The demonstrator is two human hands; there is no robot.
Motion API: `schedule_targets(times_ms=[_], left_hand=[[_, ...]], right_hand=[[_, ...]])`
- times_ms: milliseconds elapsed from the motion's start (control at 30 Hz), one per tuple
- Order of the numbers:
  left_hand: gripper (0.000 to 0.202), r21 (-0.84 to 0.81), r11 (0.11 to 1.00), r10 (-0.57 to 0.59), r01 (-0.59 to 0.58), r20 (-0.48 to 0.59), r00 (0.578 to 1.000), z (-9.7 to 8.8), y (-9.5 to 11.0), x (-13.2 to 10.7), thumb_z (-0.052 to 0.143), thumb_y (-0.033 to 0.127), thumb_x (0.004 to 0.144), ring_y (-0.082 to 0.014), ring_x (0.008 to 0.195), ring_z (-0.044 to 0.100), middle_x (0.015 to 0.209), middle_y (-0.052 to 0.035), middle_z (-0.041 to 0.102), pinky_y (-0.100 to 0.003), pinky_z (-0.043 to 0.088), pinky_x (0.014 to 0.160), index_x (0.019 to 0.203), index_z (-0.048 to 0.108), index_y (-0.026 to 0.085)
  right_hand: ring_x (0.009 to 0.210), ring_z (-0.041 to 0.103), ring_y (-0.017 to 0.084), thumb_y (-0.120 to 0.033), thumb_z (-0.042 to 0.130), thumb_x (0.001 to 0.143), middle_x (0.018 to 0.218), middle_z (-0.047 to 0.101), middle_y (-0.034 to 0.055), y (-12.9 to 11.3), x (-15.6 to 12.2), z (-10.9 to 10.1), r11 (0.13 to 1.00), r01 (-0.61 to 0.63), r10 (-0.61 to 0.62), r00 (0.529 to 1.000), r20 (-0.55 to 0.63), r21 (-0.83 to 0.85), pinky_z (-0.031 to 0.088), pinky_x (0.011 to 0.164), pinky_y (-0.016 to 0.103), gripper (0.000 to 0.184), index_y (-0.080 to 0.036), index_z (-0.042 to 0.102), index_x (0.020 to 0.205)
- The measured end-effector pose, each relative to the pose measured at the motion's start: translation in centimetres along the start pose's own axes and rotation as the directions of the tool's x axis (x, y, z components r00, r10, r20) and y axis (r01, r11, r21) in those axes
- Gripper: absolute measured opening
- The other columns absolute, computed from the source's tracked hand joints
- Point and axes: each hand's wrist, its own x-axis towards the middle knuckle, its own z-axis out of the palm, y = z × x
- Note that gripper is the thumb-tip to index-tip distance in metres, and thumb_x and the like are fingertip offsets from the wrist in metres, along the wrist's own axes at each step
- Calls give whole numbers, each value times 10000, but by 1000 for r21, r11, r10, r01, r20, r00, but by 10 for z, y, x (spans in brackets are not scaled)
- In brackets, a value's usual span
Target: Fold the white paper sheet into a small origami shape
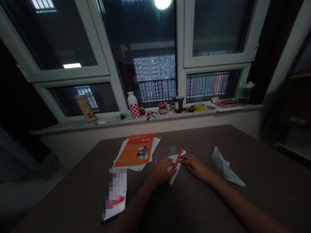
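A small folded sheet of paper (173,179), white with a red strip, lies at a slant on the dark table in front of me. My left hand (162,170) presses on its left side, fingers bent over the paper and thumb sticking up. From the right, my right hand (194,165) holds the upper part near the red strip with its fingertips together. Off to the right rests a folded white paper shape (224,166) with pointed ends, apart from both hands. My fingers partly cover the middle of the sheet.
An orange booklet (128,155) tops a stack of papers at the table's left. Nearer me lies a phone-like object (116,207), its surface blurred. Along the windowsill stand a checkered bottle (133,105), a tan tumbler (85,108), a dark cup (178,104) and yellow tape (199,107).
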Motion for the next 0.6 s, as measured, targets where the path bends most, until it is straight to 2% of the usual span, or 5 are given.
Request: schedule_targets(times_ms=[200, 333, 600], left_hand=[[401, 83, 996, 18, -16, -25, 1000, 6, 2, -2, 565, 479, 890, -258, 1181, 489, 1249, -12, 598, -585, 210, 1108, 1277, 560, 377], [385, 113, 994, -4, 8, -35, 999, 10, 4, -3, 516, 530, 904, -281, 1197, 465, 1324, -7, 542, -611, 228, 1079, 1266, 568, 408], [423, 125, 990, -58, 61, -25, 998, 3, 8, -3, 531, 552, 884, -299, 1211, 448, 1346, -25, 530, -557, 246, 1078, 1266, 581, 378]], right_hand=[[1267, 503, 194, -102, 430, 907, 1346, 583, 58, 2, -1, 5, 995, -23, 25, 999, -26, 99, 361, 1098, 433, 440, -269, 603, 1276], [1264, 505, 206, -112, 442, 904, 1348, 581, 66, 2, -2, 2, 990, -51, 57, 998, -39, 134, 371, 1089, 447, 423, -264, 616, 1259], [1199, 536, 217, -112, 449, 887, 1268, 620, 75, 5, -4, -1, 988, -77, 84, 995, -52, 135, 402, 1049, 439, 395, -257, 663, 1185]])
